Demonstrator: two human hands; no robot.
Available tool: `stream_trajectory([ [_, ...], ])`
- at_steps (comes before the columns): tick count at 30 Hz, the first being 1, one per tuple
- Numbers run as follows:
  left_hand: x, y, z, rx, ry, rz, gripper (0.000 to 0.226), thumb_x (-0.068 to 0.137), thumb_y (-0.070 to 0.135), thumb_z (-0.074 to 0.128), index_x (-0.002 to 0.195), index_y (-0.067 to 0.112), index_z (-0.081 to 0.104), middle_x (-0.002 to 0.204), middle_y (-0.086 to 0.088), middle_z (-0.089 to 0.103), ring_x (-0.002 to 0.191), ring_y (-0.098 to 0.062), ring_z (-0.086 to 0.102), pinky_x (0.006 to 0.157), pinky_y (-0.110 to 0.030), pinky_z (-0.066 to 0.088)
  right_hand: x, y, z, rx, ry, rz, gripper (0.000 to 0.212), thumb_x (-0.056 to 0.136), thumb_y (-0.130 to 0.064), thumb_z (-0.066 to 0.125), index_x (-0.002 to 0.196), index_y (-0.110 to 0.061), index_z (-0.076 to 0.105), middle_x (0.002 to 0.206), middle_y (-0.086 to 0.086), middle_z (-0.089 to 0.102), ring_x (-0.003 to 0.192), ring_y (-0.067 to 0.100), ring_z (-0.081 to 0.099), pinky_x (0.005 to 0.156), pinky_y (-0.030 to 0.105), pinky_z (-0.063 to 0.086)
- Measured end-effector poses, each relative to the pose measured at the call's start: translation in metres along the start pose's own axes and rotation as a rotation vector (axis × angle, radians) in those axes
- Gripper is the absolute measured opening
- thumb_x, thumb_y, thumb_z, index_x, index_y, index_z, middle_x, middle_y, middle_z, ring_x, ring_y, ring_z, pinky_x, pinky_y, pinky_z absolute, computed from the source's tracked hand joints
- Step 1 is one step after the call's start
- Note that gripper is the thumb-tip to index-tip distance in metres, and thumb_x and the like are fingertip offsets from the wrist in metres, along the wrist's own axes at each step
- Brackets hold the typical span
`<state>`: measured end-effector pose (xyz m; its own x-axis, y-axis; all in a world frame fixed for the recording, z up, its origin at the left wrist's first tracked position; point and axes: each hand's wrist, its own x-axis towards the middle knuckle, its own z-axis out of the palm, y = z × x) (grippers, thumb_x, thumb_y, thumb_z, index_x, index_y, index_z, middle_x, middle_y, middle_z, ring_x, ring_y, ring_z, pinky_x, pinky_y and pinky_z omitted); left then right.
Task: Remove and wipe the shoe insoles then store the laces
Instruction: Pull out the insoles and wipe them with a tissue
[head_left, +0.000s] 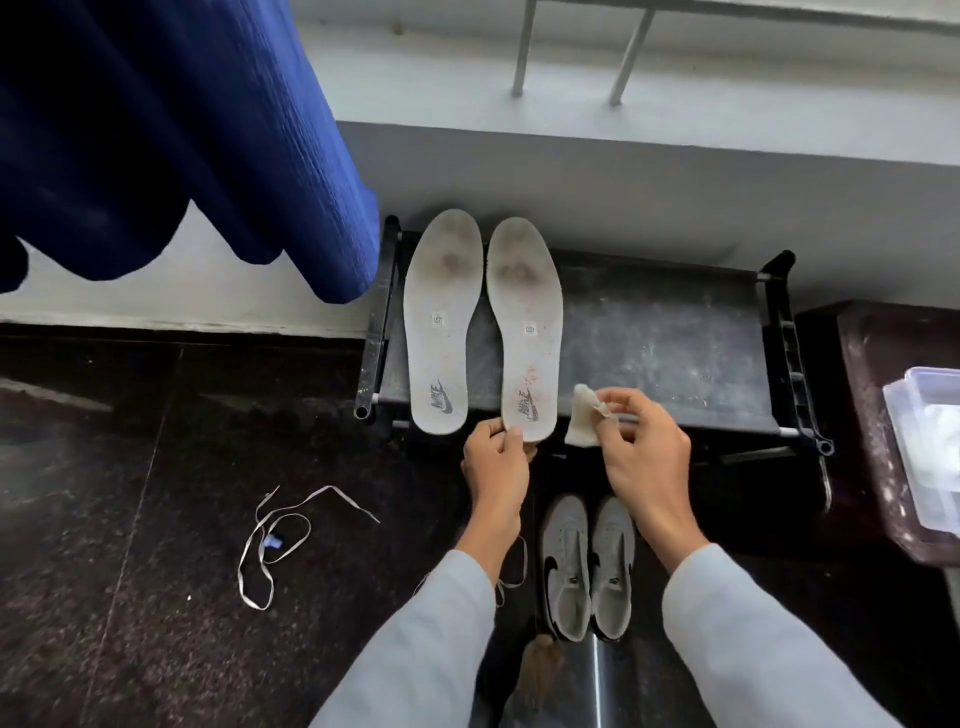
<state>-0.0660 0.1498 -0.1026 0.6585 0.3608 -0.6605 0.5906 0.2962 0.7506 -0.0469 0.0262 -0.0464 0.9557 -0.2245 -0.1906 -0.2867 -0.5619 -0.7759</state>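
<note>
Two flat, off-white insoles, smudged grey at the toe, lie side by side on the dusty black top of a low rack (665, 338). The left insole (441, 322) lies untouched; the right insole (527, 312) has its heel over the front edge. The left hand (493, 457) has its grip closed on that heel, thumb against fingers. The right hand (639, 452) pinches a small crumpled white cloth (582, 421) just beside it. Grey suede shoes (566, 566) stand on the dark speckled stone floor (130, 467) between the forearms. A thin grey lace (260, 540) lies looped to the left. A clear plastic box (930, 447) holding something white sits on a brown table (862, 374) at the right. Crinkled blue fabric (156, 130) hangs above.
</note>
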Motion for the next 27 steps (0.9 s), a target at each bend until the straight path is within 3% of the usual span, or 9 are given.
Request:
stream_trajectory([
  [3, -0.007, 0.0, -0.006, 0.047, -0.017, 0.059, 0.023, 0.098, 0.009, 0.055, 0.112, 0.025, 0.065, 0.097, 0.003, 0.076, 0.08, 0.001, 0.073, 0.089, -0.033, 0.059, 0.016, 0.001, 0.012, -0.066, -0.033, -0.039, 0.013, 0.093, -0.016, 0.064, 0.098, -0.027, 0.069, 0.095, -0.007, 0.067, 0.088, 0.009, 0.064, 0.078, 0.024, 0.051],
  [5, -0.015, 0.0, -0.008, 0.003, -0.06, 0.058, 0.026, 0.099, 0.008, 0.054, 0.117, 0.024, 0.064, 0.101, 0.0, 0.077, 0.088, -0.002, 0.074, 0.091, -0.032, 0.059, 0.025, 0.003, 0.017, -0.001, -0.024, 0.03, 0.006, 0.094, -0.023, 0.063, 0.099, -0.023, 0.067, 0.092, -0.011, 0.065, 0.089, 0.009, 0.063, 0.073, 0.018, 0.047],
  [9, -0.027, 0.002, -0.009, -0.085, -0.162, 0.051, 0.028, 0.101, 0.005, 0.052, 0.125, 0.017, 0.06, 0.107, -0.005, 0.077, 0.102, -0.011, 0.073, 0.092, -0.03, 0.058, 0.04, 0.005, 0.019, 0.204, -0.008, 0.234, 0.019, 0.093, -0.034, 0.064, 0.107, -0.021, 0.063, 0.099, -0.008, 0.065, 0.087, 0.0, 0.059, 0.064, 0.012, 0.039],
  [13, -0.039, 0.001, -0.008, -0.101, -0.212, 0.061, 0.028, 0.101, 0.004, 0.052, 0.126, 0.015, 0.059, 0.106, -0.005, 0.078, 0.105, -0.014, 0.072, 0.094, -0.032, 0.057, 0.047, 0.015, 0.017, 0.234, -0.068, 0.316, 0.027, 0.092, -0.034, 0.063, 0.114, -0.019, 0.061, 0.109, -0.002, 0.067, 0.093, 0.007, 0.063, 0.07, 0.02, 0.047],
  [16, -0.046, -0.001, -0.009, -0.107, -0.234, 0.052, 0.028, 0.101, 0.002, 0.051, 0.127, 0.009, 0.057, 0.102, -0.005, 0.079, 0.104, -0.016, 0.073, 0.094, -0.033, 0.057, 0.042, 0.026, 0.013, 0.445, -0.163, 0.453, 0.032, 0.093, -0.037, 0.063, 0.116, -0.015, 0.061, 0.112, 0.004, 0.07, 0.099, 0.017, 0.07, 0.086, 0.037, 0.059],
  [19, -0.053, -0.004, -0.009, -0.063, -0.258, 0.045, 0.026, 0.101, 0.001, 0.05, 0.123, 0.01, 0.059, 0.101, -0.005, 0.079, 0.103, -0.015, 0.073, 0.092, -0.03, 0.058, 0.033, 0.033, 0.008, 0.557, -0.232, 0.485, 0.037, 0.093, -0.041, 0.064, 0.113, -0.01, 0.061, 0.102, 0.005, 0.074, 0.095, 0.019, 0.074, 0.087, 0.04, 0.06],
  [24, -0.059, -0.012, -0.006, 0.015, -0.302, 0.011, 0.024, 0.099, 0.001, 0.054, 0.118, 0.011, 0.062, 0.105, -0.005, 0.078, 0.105, -0.016, 0.072, 0.09, -0.026, 0.058, 0.026, 0.043, 0.003, 0.629, -0.251, 0.473, 0.025, 0.094, -0.022, 0.066, 0.114, -0.007, 0.061, 0.098, 0.011, 0.077, 0.094, 0.026, 0.075, 0.091, 0.053, 0.057],
  [27, -0.059, -0.008, -0.003, -0.071, -0.343, -0.051, 0.022, 0.101, 0.015, 0.053, 0.121, 0.011, 0.063, 0.113, -0.006, 0.076, 0.11, -0.02, 0.07, 0.094, -0.032, 0.056, 0.023, 0.045, -0.005, 0.656, -0.259, 0.457, 0.019, 0.094, -0.017, 0.066, 0.111, -0.009, 0.062, 0.1, 0.012, 0.076, 0.098, 0.028, 0.073, 0.095, 0.054, 0.055],
])
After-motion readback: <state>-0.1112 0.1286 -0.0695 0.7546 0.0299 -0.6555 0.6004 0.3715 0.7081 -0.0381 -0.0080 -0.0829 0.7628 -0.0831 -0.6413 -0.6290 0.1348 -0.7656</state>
